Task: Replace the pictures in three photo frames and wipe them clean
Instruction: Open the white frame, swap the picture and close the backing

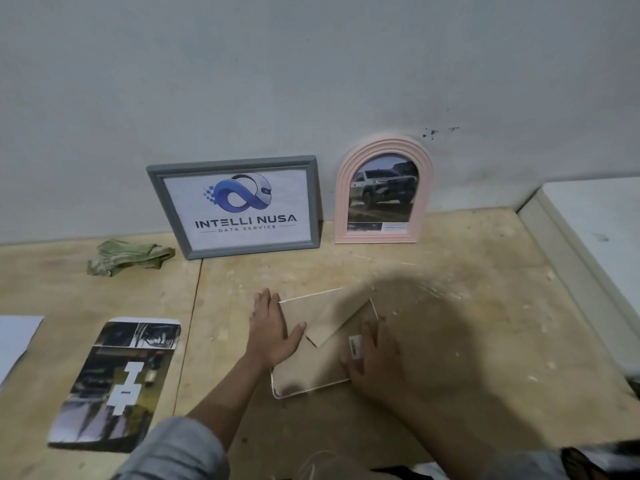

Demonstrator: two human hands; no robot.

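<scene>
Table [450, 271]: plywood, against grey wall.
Grey frame [239, 206]: logo print inside.
Pink arched frame [382, 192]: car photo inside.
Third frame [322, 341]: face down, centre.
Left hand [272, 327]: fingers flat on frame's edge.
Right hand [375, 355]: blurred, fingers' state unclear.

Left hand [272, 332] lies flat, fingers straight; right hand [372, 355], blurred, reaches forward.

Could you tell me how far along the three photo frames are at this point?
Two look finished: the grey frame and pink arched frame stand against the wall with pictures in. The third frame lies face down under both hands, left flat, right blurred. A loose print and cloth wait nearby.
</scene>
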